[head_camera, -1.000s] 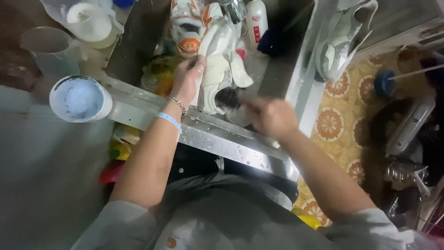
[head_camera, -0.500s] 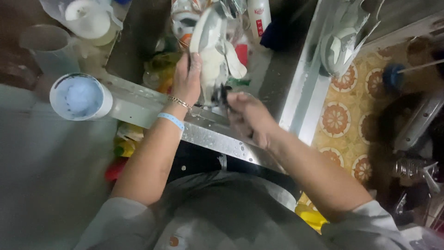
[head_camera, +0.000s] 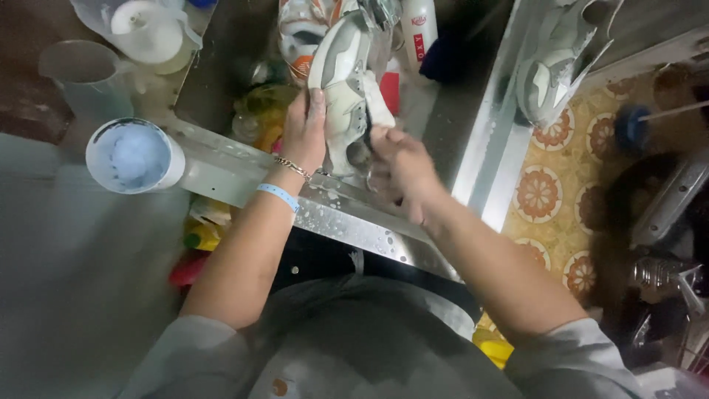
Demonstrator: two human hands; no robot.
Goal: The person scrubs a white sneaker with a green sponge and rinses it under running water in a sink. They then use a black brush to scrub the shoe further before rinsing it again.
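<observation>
While both hands (head_camera: 354, 148) grip a white sneaker (head_camera: 343, 81), the steel sink rim (head_camera: 347, 222) glistens wet.

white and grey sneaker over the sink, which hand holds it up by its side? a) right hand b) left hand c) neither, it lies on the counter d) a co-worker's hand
b: the left hand, with a blue wristband, grips the white and grey sneaker at its side, while the right hand works at its lower end.
</observation>
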